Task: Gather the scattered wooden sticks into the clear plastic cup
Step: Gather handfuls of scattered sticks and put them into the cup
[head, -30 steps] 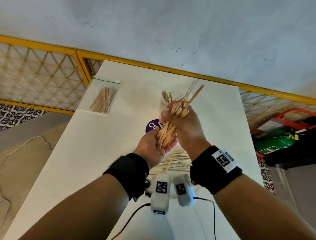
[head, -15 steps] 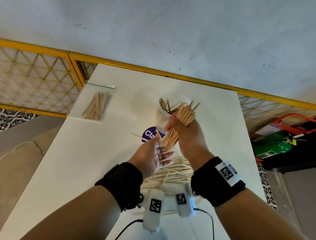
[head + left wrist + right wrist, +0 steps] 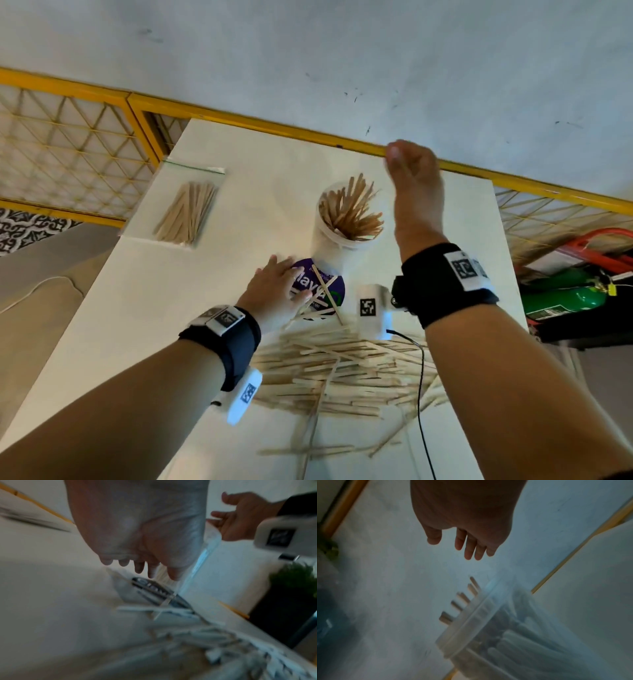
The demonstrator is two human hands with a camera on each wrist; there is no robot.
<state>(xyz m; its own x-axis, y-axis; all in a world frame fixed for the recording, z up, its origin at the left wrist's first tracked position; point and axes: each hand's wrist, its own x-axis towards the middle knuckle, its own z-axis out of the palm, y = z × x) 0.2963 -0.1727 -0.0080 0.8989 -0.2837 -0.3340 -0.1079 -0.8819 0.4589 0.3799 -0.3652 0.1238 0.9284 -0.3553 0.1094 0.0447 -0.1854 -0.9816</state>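
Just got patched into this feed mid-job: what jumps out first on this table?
The clear plastic cup stands upright mid-table, bristling with wooden sticks, and a big loose pile of sticks sprawls on the near side of it. The right hand hangs open and empty in the air beside the cup, while the left hand reaches flat toward sticks crossing a purple sticker. A bag of sticks lies far left.

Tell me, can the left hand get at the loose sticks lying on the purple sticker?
Probably yes. The left hand lies open and empty beside the sticks crossed on the sticker, fingers almost on them. The cup stands just beyond and the right hand is raised clear.
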